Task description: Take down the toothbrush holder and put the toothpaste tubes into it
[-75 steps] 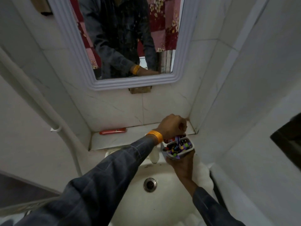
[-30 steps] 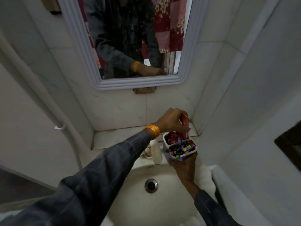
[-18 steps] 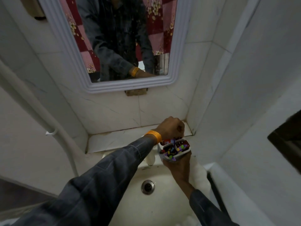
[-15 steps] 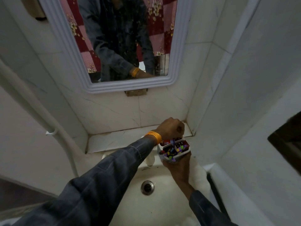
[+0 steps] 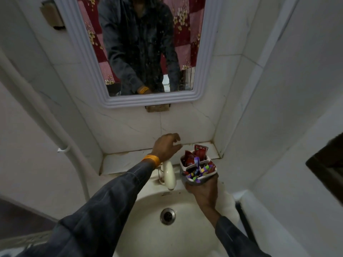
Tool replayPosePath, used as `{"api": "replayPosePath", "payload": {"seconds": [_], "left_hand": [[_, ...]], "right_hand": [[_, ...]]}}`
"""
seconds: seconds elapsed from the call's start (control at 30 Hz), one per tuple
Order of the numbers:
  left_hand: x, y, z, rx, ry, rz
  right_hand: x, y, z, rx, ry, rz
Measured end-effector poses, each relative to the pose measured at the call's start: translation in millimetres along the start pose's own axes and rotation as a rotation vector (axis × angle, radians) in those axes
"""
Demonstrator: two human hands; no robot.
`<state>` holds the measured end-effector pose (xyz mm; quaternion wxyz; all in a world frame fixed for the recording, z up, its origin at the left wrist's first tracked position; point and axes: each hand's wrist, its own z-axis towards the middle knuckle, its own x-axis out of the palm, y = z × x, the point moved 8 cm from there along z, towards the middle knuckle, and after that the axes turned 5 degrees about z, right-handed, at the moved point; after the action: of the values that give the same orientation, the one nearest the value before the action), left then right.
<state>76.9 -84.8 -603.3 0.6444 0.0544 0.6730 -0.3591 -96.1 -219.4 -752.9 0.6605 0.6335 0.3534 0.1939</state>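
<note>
Right hand (image 5: 203, 190) wrapped around upright toothbrush holder (image 5: 198, 168), right of centre; red toothpaste tubes (image 5: 195, 154) standing inside, crimped ends up. Left hand (image 5: 165, 147) spread, empty.

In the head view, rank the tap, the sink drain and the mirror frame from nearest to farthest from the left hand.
1. Tap: just below the left hand, under the wrist.
2. Sink drain: lower, in the basin, near the camera.
3. Mirror frame: up the wall, its lower edge above the hand.
</note>
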Motion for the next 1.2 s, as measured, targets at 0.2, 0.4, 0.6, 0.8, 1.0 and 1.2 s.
{"api": "replayPosePath", "payload": {"seconds": [0.2,0.4,0.6,0.8,1.0,1.2], "left_hand": [[-23.4,11.9,5.5,-0.014,-0.157,0.129],[-33.2,2.3,14.4,0.024,-0.236,0.238],[-14.7,1.2,17.3,0.103,-0.252,0.338],[-3.7,9.9,27.1,0.094,-0.224,0.335],[-9.0,17.2,23.2,0.04,-0.206,0.306],[-34.3,18.3,5.5,-0.012,-0.272,0.315]], "right_hand": [[-15.4,33.1,31.1,0.03,-0.107,-0.08],[-21.2,73.6,86.6,0.015,-0.187,-0.096],[-8.9,65.3,111.6,-0.019,-0.171,-0.123],[4.2,44.6,119.5,-0.033,-0.191,-0.039],[7.4,46.3,121.1,-0.016,-0.108,-0.008],[-10.4,66.0,82.4,-0.121,-0.224,-0.204]]}}
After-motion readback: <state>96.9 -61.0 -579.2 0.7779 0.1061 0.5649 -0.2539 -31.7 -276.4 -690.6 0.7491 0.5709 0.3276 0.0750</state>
